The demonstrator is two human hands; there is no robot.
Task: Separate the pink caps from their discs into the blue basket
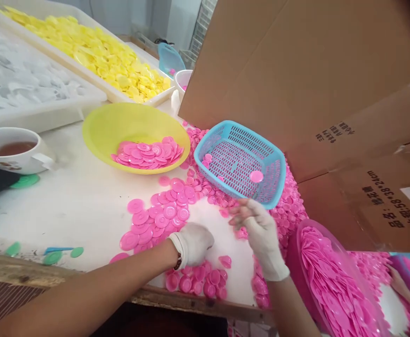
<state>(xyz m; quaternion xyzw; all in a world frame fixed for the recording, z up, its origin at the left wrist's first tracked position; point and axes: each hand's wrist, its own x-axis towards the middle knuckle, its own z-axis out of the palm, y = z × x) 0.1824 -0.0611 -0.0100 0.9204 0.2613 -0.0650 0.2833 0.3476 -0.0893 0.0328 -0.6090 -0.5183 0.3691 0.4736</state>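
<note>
My left hand (192, 243), in a white glove, is closed with its fingertips hidden, low over the table between flat pink discs (159, 217) and small pink cups (205, 280). Whatever it may hold does not show. Just in front of the near rim of a blue plastic basket (278, 187) is my right hand (259, 229), in a white glove with bare fingers. Those fingers are loosely bent, a little apart and slightly blurred, with nothing visible in them. One pink disc (256, 176) shows inside the basket, with a few small pink pieces at its left.
A yellow bowl (120, 121) holds pink discs. Behind it are trays of yellow pieces (99, 51) and white pieces (25, 77). A mug (39, 157) stands left. Cardboard boxes (278, 79) wall the right side, beside a pink tub (298, 243). Another person's arm (406, 290) shows far right.
</note>
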